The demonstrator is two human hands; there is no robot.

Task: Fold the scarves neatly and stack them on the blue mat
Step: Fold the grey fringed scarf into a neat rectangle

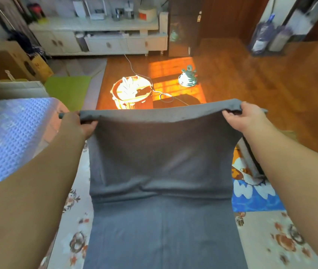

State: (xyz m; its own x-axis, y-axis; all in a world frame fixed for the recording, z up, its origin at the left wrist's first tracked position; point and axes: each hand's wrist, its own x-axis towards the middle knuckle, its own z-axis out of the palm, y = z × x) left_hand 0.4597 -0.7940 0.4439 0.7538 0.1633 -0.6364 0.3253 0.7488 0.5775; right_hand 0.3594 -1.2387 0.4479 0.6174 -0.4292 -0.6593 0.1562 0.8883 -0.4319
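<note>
I judge folding barely begun: my left hand (85, 123) and right hand (243, 118) each pinch a corner of the grey scarf (162, 171), lifted mid-frame; nothing stacked on the blue mat (255, 199) at right.

- Wooden floor (261, 78), with a bright sunlit patch around the wooden bucket (133, 94).
- White low cabinet (103, 38) beyond the bucket.
- Dark wooden door (230, 16) right of the cabinet.

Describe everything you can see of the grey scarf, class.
The grey scarf is plain, soft, matte cloth, wide and long. The left hand and right hand each grip a top corner, holding the upper edge raised and stretched. The upper part hangs down to a crosswise crease; the lower part lies flat on the patterned surface, with a faint lengthwise crease.
</note>
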